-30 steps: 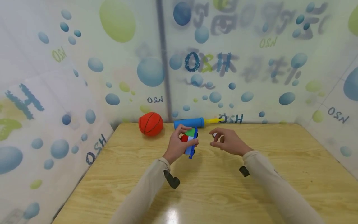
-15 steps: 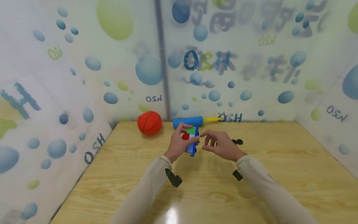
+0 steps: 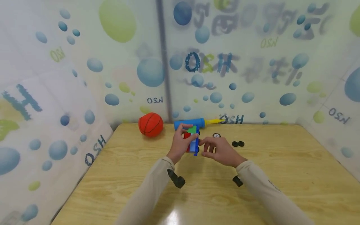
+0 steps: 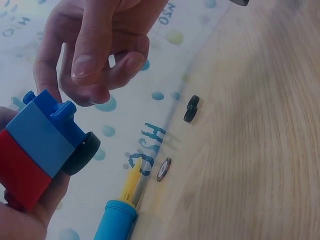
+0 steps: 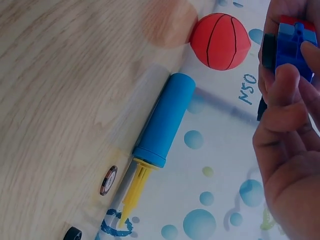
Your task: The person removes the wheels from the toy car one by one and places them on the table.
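My left hand (image 3: 179,143) grips a small toy car (image 3: 193,146) built of red, green, light blue and dark blue blocks. Its dark blue base faces right. A black wheel (image 4: 83,154) shows on the base in the left wrist view. My right hand (image 3: 222,150) is beside that base with its fingers loosely bent. In the left wrist view its index finger reaches the car's dark blue part, and its thumb is apart from it. Nothing can be seen between the right thumb and fingers. The left fingers partly cover the car.
Behind the hands lie a red toy basketball (image 3: 151,125) and a blue hand pump (image 3: 189,123) with a yellow nozzle (image 3: 214,121). A round chip (image 3: 216,135) and two black wheels (image 3: 238,143) lie on the wooden table (image 3: 270,178). Patterned walls enclose the table's back and sides.
My right hand has moved left to the car's base, bringing the two black wheels and the chip into full view. My left hand has kept its grip and shifted only slightly.
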The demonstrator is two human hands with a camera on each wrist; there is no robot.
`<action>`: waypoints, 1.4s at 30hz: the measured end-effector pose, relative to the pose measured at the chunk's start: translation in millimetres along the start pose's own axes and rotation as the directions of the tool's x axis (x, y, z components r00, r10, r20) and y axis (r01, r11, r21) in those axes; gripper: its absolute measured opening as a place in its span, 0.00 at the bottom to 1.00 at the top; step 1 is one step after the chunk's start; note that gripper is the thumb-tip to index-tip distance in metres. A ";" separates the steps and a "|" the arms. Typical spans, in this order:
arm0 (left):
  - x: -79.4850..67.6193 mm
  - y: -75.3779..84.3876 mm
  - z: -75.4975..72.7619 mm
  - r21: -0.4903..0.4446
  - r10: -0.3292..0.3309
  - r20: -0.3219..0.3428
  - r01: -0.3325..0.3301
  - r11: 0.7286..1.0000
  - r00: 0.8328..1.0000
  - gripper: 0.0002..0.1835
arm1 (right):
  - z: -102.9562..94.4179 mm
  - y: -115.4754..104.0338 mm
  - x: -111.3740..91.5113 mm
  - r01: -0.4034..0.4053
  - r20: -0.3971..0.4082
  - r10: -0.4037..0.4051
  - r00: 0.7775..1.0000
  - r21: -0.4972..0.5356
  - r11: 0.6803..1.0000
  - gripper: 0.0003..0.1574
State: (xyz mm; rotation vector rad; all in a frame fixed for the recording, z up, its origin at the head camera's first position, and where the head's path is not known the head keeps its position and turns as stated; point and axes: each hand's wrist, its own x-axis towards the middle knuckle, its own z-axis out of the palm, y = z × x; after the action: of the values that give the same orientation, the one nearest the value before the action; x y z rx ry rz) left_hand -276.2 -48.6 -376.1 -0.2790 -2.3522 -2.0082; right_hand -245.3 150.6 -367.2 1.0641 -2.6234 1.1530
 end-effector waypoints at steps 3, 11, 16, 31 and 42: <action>-0.1 1.9 0.2 -0.007 -0.006 -0.010 0.006 1.000 1.000 0.22 | 0.7 -1.1 -0.3 0.013 -0.017 -0.013 1.000 0.011 1.000 0.16; -2.3 2.0 -2.3 0.016 -0.063 -0.037 0.064 0.998 0.997 0.21 | 3.0 -6.1 -2.0 0.037 -0.072 -0.036 0.997 0.021 0.999 0.16; -3.0 0.7 -3.9 0.024 -0.082 -0.051 0.083 0.996 0.995 0.21 | 5.7 -9.7 -1.0 0.061 -0.102 -0.060 0.993 0.014 0.998 0.17; -0.1 2.9 -3.0 0.019 -0.139 -0.038 0.140 0.990 0.990 0.20 | 15.1 -14.0 0.2 0.112 -0.202 -0.127 0.971 -0.080 0.990 0.17; 0.7 4.7 -1.3 -0.023 -0.187 -0.020 0.186 0.982 0.982 0.20 | 25.2 -11.5 1.4 0.138 -0.254 -0.172 0.952 -0.148 0.979 0.19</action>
State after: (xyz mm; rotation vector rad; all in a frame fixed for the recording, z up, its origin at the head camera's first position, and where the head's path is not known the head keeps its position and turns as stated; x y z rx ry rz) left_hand -276.2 -49.1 -371.2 -0.0378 -2.4282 -2.1023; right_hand -234.3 127.3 -377.6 0.9934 -2.3279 0.9999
